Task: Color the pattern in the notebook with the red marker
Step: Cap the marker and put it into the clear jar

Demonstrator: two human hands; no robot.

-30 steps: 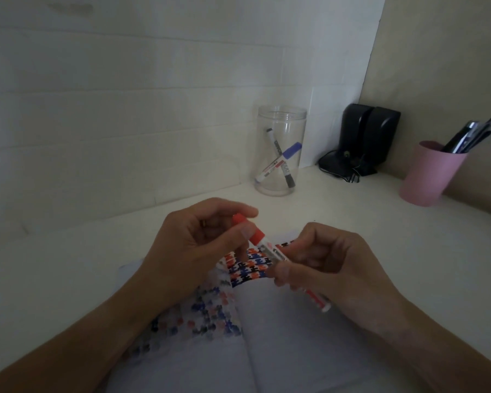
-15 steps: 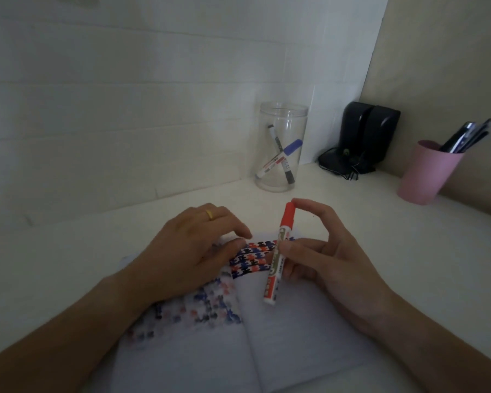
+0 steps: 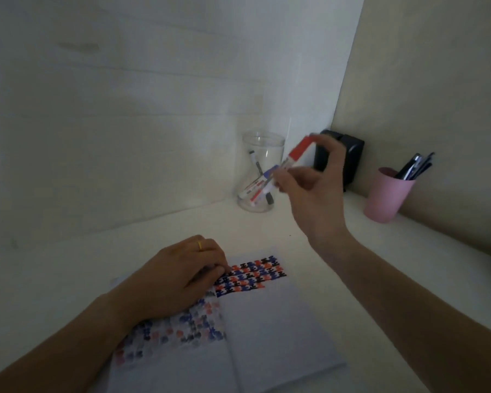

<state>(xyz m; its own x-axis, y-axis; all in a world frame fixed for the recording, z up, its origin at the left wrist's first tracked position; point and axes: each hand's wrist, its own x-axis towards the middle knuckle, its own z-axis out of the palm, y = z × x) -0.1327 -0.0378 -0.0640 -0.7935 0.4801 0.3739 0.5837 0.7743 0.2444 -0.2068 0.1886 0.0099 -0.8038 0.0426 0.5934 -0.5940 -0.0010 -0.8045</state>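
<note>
An open notebook lies on the desk in front of me. A red, blue and black interlocking pattern fills the top of its right page. My left hand rests flat on the left page, fingertips at the pattern's left edge. My right hand is raised off the desk and holds the capped red marker tilted, cap end up, just beside the mouth of the clear jar.
The clear jar holds a blue-capped and a black marker. A black device stands in the back corner. A pink cup with dark pens stands against the right wall. White desk surface lies to the left.
My right hand has lifted the capped red marker from above the notebook up and back to the jar. My left hand has stayed on the left page.
</note>
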